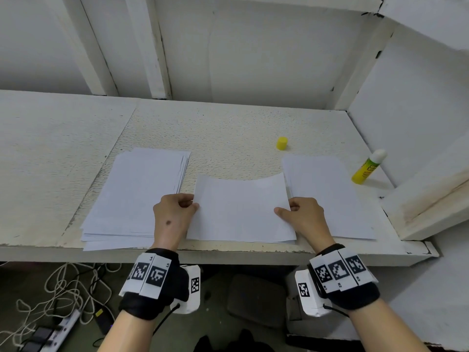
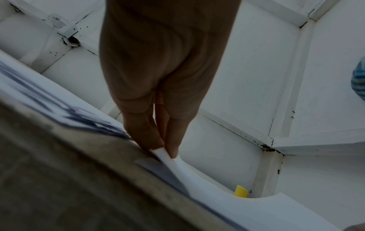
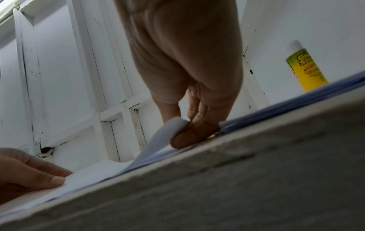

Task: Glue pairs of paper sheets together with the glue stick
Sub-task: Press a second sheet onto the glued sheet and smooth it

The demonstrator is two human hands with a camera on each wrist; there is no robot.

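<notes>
Both hands pinch the side edges of a white paper sheet (image 1: 241, 209) at the bench (image 1: 50, 153) front edge: left hand (image 1: 172, 214) at 9 o'clock, right hand (image 1: 304, 217) at 3. Its far edge bows upward. The yellow uncapped glue stick (image 1: 368, 167) lies at 2 o'clock, with open bench beyond the sheet.

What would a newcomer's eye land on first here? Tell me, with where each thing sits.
First, the two hands: the left hand and right hand each pinch a side edge of the middle sheet at the desk's front edge, its far end curling up. Next, the yellow spots: the uncapped glue stick standing far right, and its yellow cap behind the sheets. A thick paper stack lies left.
</notes>
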